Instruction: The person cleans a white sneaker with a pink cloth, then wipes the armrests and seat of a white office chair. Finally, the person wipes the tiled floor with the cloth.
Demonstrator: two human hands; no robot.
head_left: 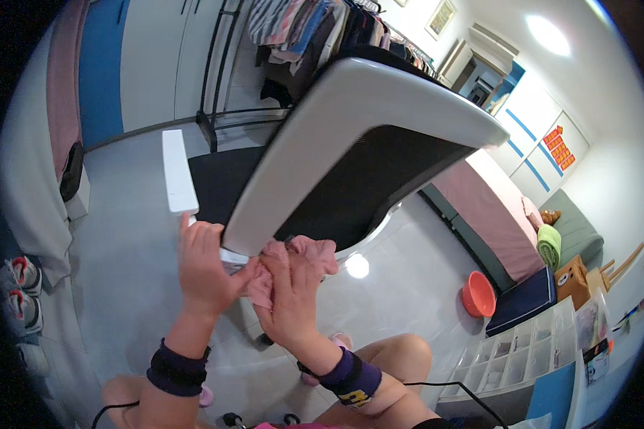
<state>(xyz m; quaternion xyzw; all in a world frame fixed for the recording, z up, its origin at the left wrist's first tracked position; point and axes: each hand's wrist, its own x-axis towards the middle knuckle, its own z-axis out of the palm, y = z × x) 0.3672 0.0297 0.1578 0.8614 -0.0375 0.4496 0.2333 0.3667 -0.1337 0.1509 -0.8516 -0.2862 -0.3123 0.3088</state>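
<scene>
A white-framed office chair with a black mesh back (379, 182) stands in front of me, its backrest tilted toward the upper right. My right hand (292, 293) presses a crumpled pink cloth (315, 254) against the lower edge of the frame. Close beside it, my left hand (211, 268) grips the chair near the base of the white armrest (179, 171), its thumb reaching toward the cloth. Behind the backrest, part of the black seat (225, 179) shows. The spot under the cloth is hidden.
A clothes rack (215, 86) with hanging garments stands behind the chair. To the right are a bed with a pink cover (486, 214), a red basin (479, 294) on the floor and clear-fronted drawers (515, 350). Shoes (23, 293) sit at the far left.
</scene>
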